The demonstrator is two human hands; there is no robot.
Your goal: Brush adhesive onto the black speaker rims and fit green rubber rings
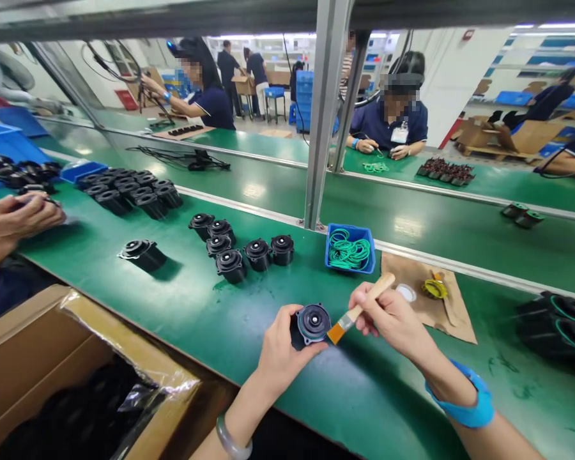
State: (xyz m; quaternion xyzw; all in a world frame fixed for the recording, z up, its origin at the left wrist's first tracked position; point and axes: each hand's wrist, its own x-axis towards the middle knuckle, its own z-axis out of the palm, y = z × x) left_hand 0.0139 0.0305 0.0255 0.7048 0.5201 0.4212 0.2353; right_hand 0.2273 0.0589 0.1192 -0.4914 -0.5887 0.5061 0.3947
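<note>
Gripping part [315, 319] in L hand [278, 351] & brush [379, 287] in R hand [395, 319] over near side of tabletop [182, 319], w/ bristles [336, 333] at right of rim [300, 328]: stroke lightly & evenly, turn part bit by bit, hold L hand clear.

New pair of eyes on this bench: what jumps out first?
Probably the orange-bristled brush in the right hand, its tip at the rim of the round black part that the left hand holds above the green bench. Next, the bright green rings in a blue tray just beyond the hands, then the open cardboard box at lower left.
</note>
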